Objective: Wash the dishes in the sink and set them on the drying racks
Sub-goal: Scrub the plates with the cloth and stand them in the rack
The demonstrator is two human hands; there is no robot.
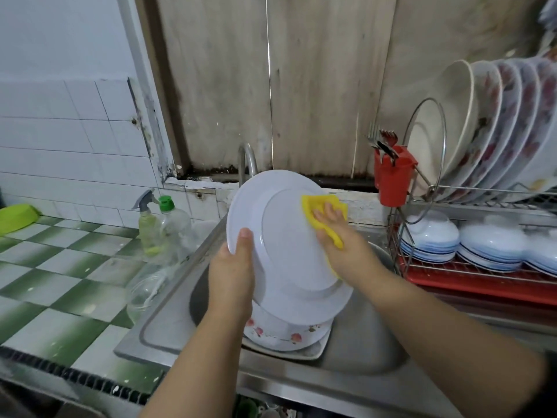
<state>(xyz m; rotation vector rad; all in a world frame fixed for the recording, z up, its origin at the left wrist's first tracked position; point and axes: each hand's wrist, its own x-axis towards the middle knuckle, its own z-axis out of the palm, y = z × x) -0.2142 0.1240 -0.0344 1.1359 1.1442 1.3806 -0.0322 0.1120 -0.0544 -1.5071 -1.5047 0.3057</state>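
I hold a white plate (280, 236) tilted upright over the steel sink (355, 342), its underside facing me. My left hand (232, 276) grips the plate's left rim, thumb on the near face. My right hand (337, 236) presses a yellow cloth (319, 206) against the plate's upper right. Below the plate, a flowered dish (283, 334) rests on another dish in the basin. The drying rack (470, 267) stands at the right.
The tap (247, 161) rises behind the plate. A spray bottle (147, 224) and a green-capped bottle (174, 224) stand left of the sink on the green checked counter. The rack holds upright plates (488, 128), stacked bowls (431, 236) and a red cutlery cup (391, 176).
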